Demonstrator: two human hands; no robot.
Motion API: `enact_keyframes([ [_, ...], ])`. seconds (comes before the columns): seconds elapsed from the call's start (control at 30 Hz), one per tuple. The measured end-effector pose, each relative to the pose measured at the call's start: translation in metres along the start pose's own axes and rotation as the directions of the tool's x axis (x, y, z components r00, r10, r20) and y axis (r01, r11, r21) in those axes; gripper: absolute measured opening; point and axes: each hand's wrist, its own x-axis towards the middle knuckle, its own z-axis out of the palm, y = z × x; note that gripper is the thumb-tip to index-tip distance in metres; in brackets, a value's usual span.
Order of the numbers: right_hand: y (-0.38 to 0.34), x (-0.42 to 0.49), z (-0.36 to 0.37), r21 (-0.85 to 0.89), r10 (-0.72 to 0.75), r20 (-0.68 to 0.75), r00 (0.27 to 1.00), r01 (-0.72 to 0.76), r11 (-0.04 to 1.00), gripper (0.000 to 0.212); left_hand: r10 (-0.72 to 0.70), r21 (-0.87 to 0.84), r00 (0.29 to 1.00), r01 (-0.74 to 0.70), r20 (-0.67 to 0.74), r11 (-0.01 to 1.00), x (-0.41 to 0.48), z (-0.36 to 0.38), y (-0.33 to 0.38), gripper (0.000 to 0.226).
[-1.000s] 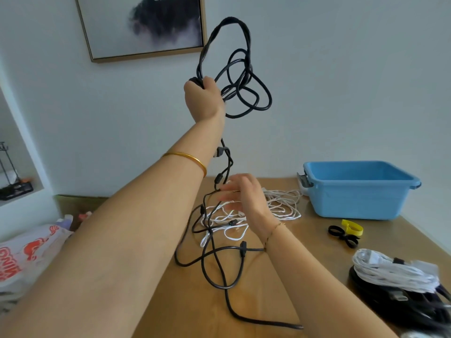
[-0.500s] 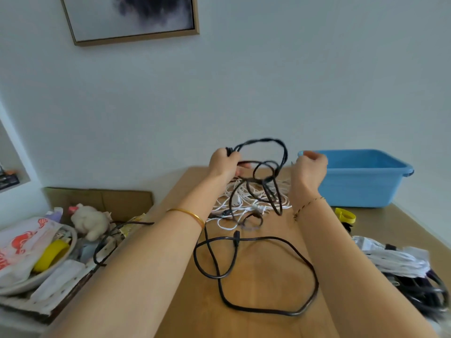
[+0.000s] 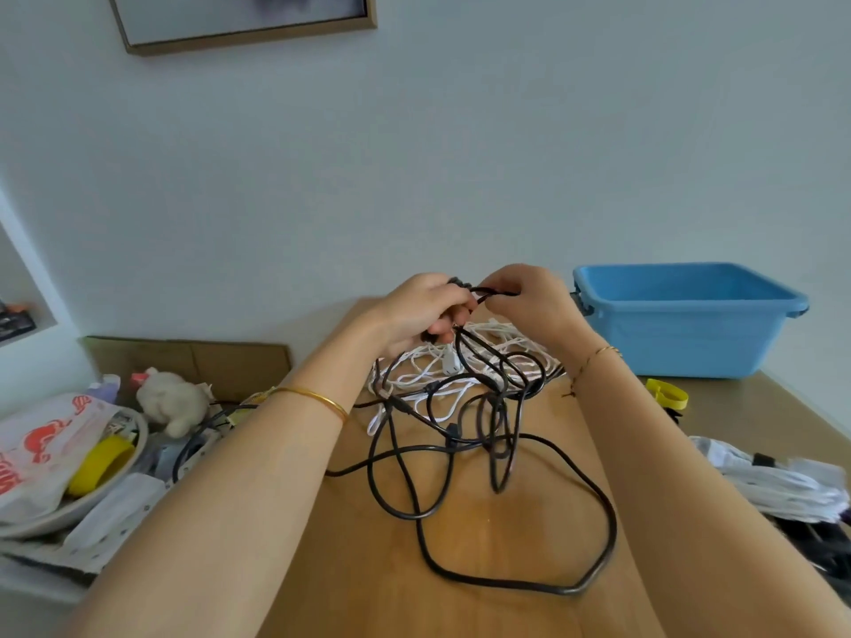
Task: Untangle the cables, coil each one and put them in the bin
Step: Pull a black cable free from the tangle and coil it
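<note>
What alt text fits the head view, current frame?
The left hand and right hand grip a tangled black cable above a wooden table, with its loops trailing over a heap of white cable. A blue bin stands on the table to the right.

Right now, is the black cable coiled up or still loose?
Loose, not coiled: the black cable sprawls in crossing loops across the table, overlapping the white cable.
</note>
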Motion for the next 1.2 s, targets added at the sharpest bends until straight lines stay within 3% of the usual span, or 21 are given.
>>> enact_keyframes([
  [0.1,-0.002,-0.009,-0.005,0.162,0.012,0.050,0.999,-0.020,0.987,0.016,-0.036,-0.003,0.997,0.036,0.070,0.999,-0.002,-0.002,0.000,0.012],
  [0.23,0.002,-0.013,-0.006,0.023,-0.062,0.091,0.994,0.060,0.998,0.003,-0.154,-0.044,0.966,0.167,0.207,0.985,-0.004,0.001,-0.010,0.018],
  [0.37,0.006,-0.013,-0.004,-0.072,-0.141,0.026,0.990,0.143,0.987,0.017,-0.185,-0.102,0.932,0.226,0.311,0.969,-0.007,0.006,-0.019,0.032],
  [0.47,0.015,-0.013,0.001,-0.104,-0.169,-0.026,0.985,0.166,0.981,0.021,-0.140,-0.277,0.916,0.255,0.375,0.926,-0.006,0.005,-0.028,0.030],
  [0.57,0.028,-0.007,0.004,-0.129,-0.130,-0.036,0.991,0.125,0.984,0.026,-0.032,-0.568,0.907,0.290,0.420,0.771,-0.003,0.000,-0.041,0.028],
  [0.7,0.031,-0.003,0.006,0.122,-0.061,0.026,0.998,0.057,0.991,0.031,0.130,-0.837,0.878,0.382,0.461,0.391,0.009,-0.008,-0.056,0.032],
  [0.77,0.030,-0.002,0.008,0.168,-0.048,0.036,0.998,0.041,0.985,0.031,0.158,-0.892,0.890,0.389,0.429,0.231,0.014,-0.008,-0.055,0.028],
  [0.87,0.030,0.000,0.012,0.220,0.003,-0.003,1.000,-0.003,0.975,0.028,0.076,-0.961,0.964,0.245,0.256,0.128,0.016,-0.005,-0.051,0.027],
  [0.97,0.029,0.003,0.015,0.259,0.043,-0.046,0.998,-0.029,0.965,0.024,0.040,-0.991,0.990,0.137,0.137,0.004,0.016,-0.001,-0.049,0.031],
  [1.2,0.026,0.001,0.007,0.289,0.100,-0.103,0.990,-0.066,0.955,0.032,-0.007,-0.991,0.997,-0.079,-0.079,-0.109,0.013,0.004,-0.034,0.027],
])
